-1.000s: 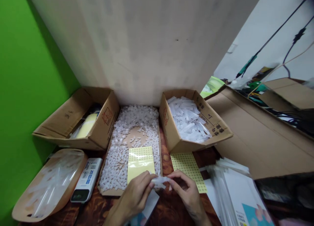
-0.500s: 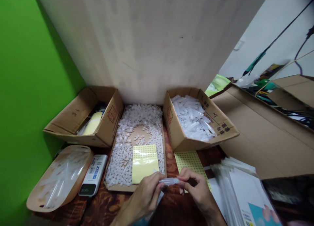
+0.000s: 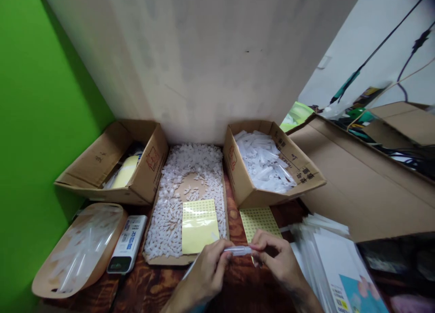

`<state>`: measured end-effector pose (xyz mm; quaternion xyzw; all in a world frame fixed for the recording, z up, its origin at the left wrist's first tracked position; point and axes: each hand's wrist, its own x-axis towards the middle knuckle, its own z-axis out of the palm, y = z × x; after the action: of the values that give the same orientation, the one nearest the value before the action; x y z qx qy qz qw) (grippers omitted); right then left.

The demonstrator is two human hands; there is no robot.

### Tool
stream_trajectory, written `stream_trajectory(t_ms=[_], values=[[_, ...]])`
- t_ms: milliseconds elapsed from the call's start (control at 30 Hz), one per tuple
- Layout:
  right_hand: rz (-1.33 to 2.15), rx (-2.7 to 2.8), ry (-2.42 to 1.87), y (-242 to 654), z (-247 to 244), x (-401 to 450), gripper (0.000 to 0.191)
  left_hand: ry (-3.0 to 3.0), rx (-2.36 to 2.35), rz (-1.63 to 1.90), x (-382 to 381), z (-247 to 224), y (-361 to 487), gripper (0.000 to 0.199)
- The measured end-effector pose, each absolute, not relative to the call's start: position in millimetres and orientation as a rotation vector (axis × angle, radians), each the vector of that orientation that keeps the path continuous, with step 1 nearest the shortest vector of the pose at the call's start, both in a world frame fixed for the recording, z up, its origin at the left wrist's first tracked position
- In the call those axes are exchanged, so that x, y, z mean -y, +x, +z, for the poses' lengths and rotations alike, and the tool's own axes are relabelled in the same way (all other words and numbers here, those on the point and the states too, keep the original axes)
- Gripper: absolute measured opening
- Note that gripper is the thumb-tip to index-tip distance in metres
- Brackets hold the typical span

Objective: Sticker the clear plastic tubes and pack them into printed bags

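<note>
A clear plastic tube [image 3: 239, 250] lies level between my two hands, low in the middle of the view. My left hand [image 3: 212, 267] pinches its left end between thumb and fingers. My right hand [image 3: 273, 256] is closed at the tube's right end; what its fingertips cover there is hidden. Just beyond my left hand, a yellow sticker sheet [image 3: 200, 227] rests on a shallow cardboard tray [image 3: 163, 260] full of small white plastic pieces [image 3: 165, 213]. Another yellow sticker sheet [image 3: 260, 221] with rows of small marks lies partly under my right hand.
Similar clear tubes fill a cardboard box [image 3: 244, 193] at back right. Another cardboard box [image 3: 91, 168] stands at back left. An oval bin [image 3: 42, 283] with clear plastic items and a white power bank [image 3: 127, 245] are at left. Stacked plastic-sleeved packets [image 3: 335, 258] sit at right.
Both hands and the tube have shifted slightly right in the view, while the surroundings have slid a little left. The grip on both ends looks the same.
</note>
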<state>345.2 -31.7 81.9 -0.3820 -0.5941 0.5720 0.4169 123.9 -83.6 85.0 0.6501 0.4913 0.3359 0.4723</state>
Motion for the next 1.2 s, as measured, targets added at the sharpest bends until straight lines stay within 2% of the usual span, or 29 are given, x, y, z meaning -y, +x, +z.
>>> stream_trajectory(t_ms=[167, 267, 400, 633, 800, 1200], values=[[1.435, 1.421, -0.905, 334, 87, 30, 0.017, 1.227, -1.116, 0.863, 90, 75, 131, 0.051], [1.553, 1.136, -0.816, 314, 78, 44, 0.027, 1.108, -1.035, 0.834, 96, 68, 137, 0.056], [1.809, 0.749, -0.774, 284, 61, 71, 0.041, 1.232, -1.130, 0.764, 98, 67, 139, 0.060], [1.681, 0.543, -0.830, 274, 60, 61, 0.042, 1.516, -1.400, 0.632, 97, 77, 123, 0.032], [1.636, 0.688, -0.919, 295, 63, 43, 0.036, 1.448, -1.376, 0.705, 99, 77, 113, 0.035], [1.695, 0.947, -1.046, 283, 45, 55, 0.045, 1.340, -1.404, 0.922, 94, 69, 106, 0.029]])
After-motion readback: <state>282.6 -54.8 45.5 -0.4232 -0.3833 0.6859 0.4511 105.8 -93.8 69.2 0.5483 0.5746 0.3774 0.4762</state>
